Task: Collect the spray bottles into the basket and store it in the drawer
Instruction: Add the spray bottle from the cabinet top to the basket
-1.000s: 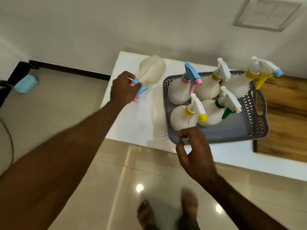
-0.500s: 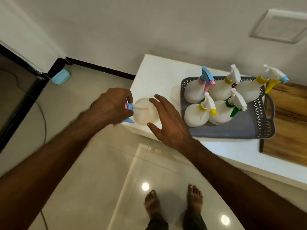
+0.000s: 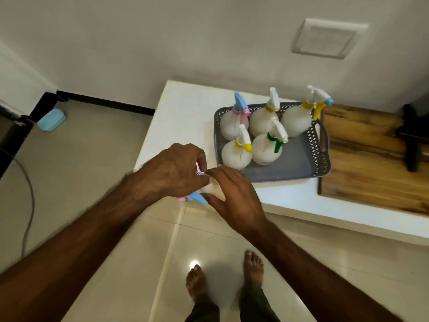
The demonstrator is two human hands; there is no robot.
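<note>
Right hand (image 3: pixel 234 198) now gripping spray bottle (image 3: pixel 212 188) alongside left hand (image 3: pixel 173 171).

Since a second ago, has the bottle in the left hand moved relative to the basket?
Yes. The held spray bottle has come off the counter's far side, left of the grey basket, toward the person, below the basket's near-left corner, between both hands.

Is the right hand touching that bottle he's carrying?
Touching. The head view shows the right hand wrapped over the white spray bottle, which the left hand grips too.
</note>
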